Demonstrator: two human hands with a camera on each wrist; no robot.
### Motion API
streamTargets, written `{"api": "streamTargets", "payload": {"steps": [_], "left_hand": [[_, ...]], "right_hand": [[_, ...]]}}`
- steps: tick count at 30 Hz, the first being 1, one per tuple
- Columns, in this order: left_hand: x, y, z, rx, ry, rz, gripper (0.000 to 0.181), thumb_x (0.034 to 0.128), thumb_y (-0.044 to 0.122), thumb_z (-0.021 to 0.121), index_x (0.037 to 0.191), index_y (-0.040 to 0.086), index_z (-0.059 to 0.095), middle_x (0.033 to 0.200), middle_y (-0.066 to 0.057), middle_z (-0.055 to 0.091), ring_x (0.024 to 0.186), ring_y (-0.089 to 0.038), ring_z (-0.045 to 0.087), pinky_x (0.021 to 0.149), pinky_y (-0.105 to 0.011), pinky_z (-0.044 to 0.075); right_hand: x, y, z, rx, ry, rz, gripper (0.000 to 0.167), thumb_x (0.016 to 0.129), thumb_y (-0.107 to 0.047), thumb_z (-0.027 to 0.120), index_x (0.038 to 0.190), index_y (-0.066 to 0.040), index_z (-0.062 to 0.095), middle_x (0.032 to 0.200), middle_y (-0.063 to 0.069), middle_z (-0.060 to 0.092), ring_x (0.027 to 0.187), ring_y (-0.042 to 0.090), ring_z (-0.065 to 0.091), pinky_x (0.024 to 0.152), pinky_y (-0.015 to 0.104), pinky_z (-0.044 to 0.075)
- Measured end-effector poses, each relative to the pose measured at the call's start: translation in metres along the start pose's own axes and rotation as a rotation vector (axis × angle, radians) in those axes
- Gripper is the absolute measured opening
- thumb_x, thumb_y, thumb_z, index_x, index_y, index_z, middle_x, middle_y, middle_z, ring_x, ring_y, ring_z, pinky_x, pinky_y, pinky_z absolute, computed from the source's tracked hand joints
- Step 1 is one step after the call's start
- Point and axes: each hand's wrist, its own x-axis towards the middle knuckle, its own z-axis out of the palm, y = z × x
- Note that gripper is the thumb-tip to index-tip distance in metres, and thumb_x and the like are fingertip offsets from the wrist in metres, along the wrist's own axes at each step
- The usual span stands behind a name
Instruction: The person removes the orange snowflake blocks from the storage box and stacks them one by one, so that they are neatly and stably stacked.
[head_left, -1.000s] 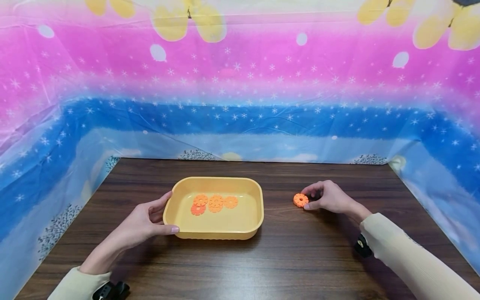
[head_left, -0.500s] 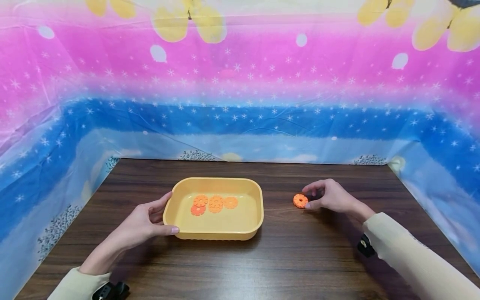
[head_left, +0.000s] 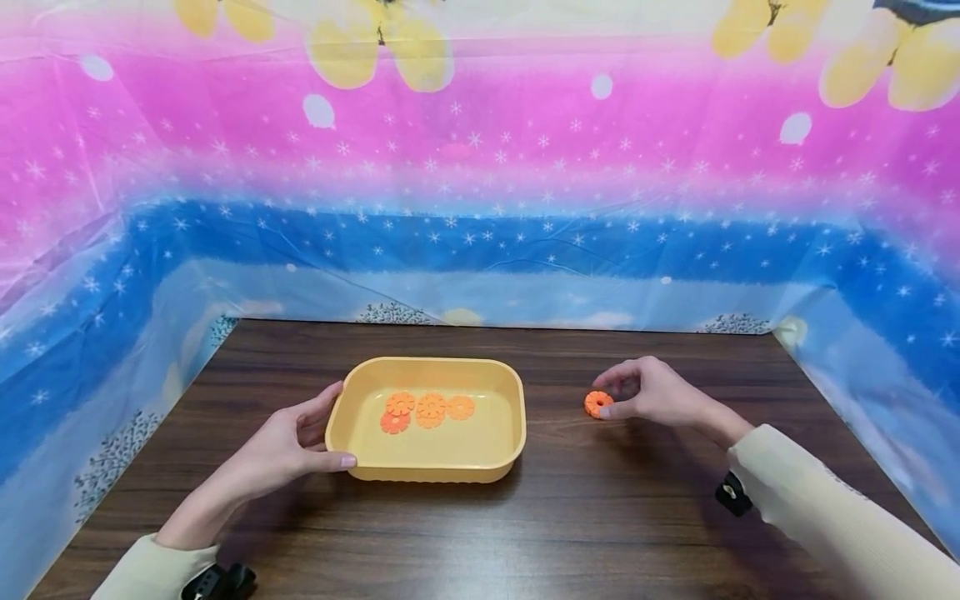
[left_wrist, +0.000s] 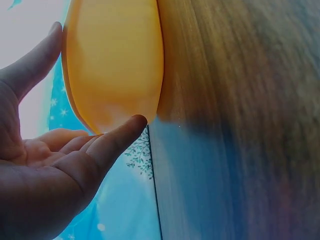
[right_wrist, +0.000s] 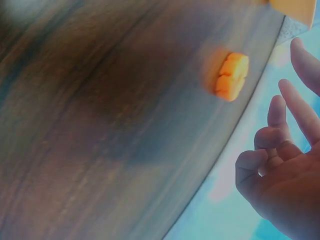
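A yellow plastic tray point(head_left: 427, 450) stands left of centre, with several flat orange notched discs point(head_left: 431, 406) lying on its floor. My left hand point(head_left: 281, 446) holds the tray's left end, thumb at the front corner and fingers at the side. The left wrist view shows two spread digits against the tray wall point(left_wrist: 115, 60). On the table to the right is a small stack of orange notched discs point(head_left: 597, 405) with a centre hole. My right hand point(head_left: 652, 392) is beside it, thumb overlapping its edge in the head view. In the right wrist view the stack point(right_wrist: 232, 77) appears apart from the loosely bent fingers.
The dark wood-grain table point(head_left: 480, 533) reaches back to a colourful printed cloth point(head_left: 480, 233) that hangs at the rear and both sides. A black wrist device point(head_left: 217, 579) shows near the left sleeve, another black device point(head_left: 732, 493) near the right.
My right hand has shifted slightly left, its thumb and index finger coming further over the disc stack. My left hand and the tray keep their places; the head view has tilted a little.
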Motion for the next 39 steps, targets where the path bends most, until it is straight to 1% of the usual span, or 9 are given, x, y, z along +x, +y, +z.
{"api": "streamTargets", "payload": {"steps": [4,7,12,16,19,25,27,33,39], "left_hand": [[0.002,0.000,-0.001,0.029,0.003,0.017,0.099,0.0726,0.025,0.080,0.148,0.007,0.018,0.151,-0.013,0.020,0.131,-0.030,0.030,0.087,-0.032,0.047],[0.004,0.001,-0.001,0.040,0.004,0.009,0.100,0.0721,0.027,0.080,0.148,0.007,0.018,0.151,-0.011,0.019,0.132,-0.029,0.029,0.090,-0.035,0.045],[0.005,0.002,-0.001,0.069,0.007,-0.023,0.101,0.0713,0.031,0.080,0.148,0.006,0.019,0.150,-0.013,0.020,0.131,-0.030,0.031,0.092,-0.038,0.043],[0.006,0.002,-0.001,0.046,-0.003,-0.043,0.101,0.0719,0.029,0.080,0.148,0.007,0.018,0.149,-0.015,0.022,0.127,-0.030,0.038,0.090,-0.036,0.045],[0.005,0.001,-0.001,0.013,-0.011,-0.044,0.100,0.0723,0.026,0.080,0.148,0.009,0.018,0.149,-0.015,0.023,0.125,-0.031,0.041,0.088,-0.034,0.047],[0.005,0.000,-0.001,-0.022,-0.013,-0.043,0.100,0.0717,0.024,0.081,0.148,0.008,0.018,0.150,-0.014,0.022,0.126,-0.030,0.039,0.089,-0.034,0.046],[0.005,-0.001,-0.001,-0.026,-0.011,-0.043,0.101,0.0713,0.023,0.081,0.148,0.009,0.018,0.150,-0.014,0.022,0.126,-0.030,0.039,0.089,-0.034,0.046],[0.005,-0.002,-0.001,-0.020,-0.011,-0.035,0.100,0.0713,0.023,0.081,0.148,0.009,0.018,0.150,-0.015,0.021,0.126,-0.031,0.038,0.088,-0.034,0.046],[0.005,-0.004,-0.001,-0.026,-0.011,-0.019,0.100,0.0713,0.021,0.081,0.148,0.007,0.018,0.149,-0.017,0.021,0.125,-0.034,0.039,0.086,-0.033,0.048]], "right_hand": [[0.002,-0.012,0.000,-0.010,-0.016,-0.007,0.035,0.074,-0.034,0.078,0.105,-0.022,0.068,0.095,0.008,0.061,0.082,0.025,0.051,0.066,0.035,0.045],[0.006,-0.022,0.000,-0.045,-0.023,-0.019,0.034,0.073,-0.039,0.077,0.103,-0.028,0.067,0.094,0.003,0.061,0.082,0.024,0.052,0.065,0.034,0.046],[0.017,-0.041,0.002,-0.116,-0.033,-0.053,0.033,0.073,-0.041,0.077,0.102,-0.032,0.066,0.089,-0.002,0.058,0.078,0.023,0.048,0.060,0.034,0.041],[0.026,-0.056,0.002,-0.131,-0.050,-0.070,0.033,0.072,-0.043,0.077,0.102,-0.034,0.066,0.088,-0.004,0.058,0.077,0.021,0.048,0.061,0.034,0.042],[0.035,-0.067,0.002,-0.118,-0.071,-0.103,0.034,0.072,-0.044,0.077,0.103,-0.033,0.066,0.090,-0.004,0.058,0.078,0.021,0.050,0.061,0.034,0.045],[0.054,-0.091,0.007,-0.088,-0.120,-0.178,0.037,0.072,-0.043,0.077,0.105,-0.030,0.067,0.090,-0.004,0.059,0.079,0.020,0.052,0.062,0.034,0.047],[0.060,-0.100,0.009,-0.082,-0.143,-0.193,0.037,0.073,-0.042,0.077,0.106,-0.030,0.066,0.089,-0.003,0.059,0.079,0.020,0.053,0.064,0.034,0.047],[0.082,-0.122,0.019,-0.062,-0.198,-0.232,0.036,0.074,-0.040,0.077,0.106,-0.030,0.066,0.086,-0.002,0.060,0.072,0.018,0.053,0.062,0.031,0.046],[0.104,-0.140,0.034,-0.031,-0.256,-0.281,0.036,0.076,-0.031,0.077,0.109,-0.025,0.066,0.084,0.001,0.060,0.068,0.018,0.051,0.059,0.028,0.042]]}}
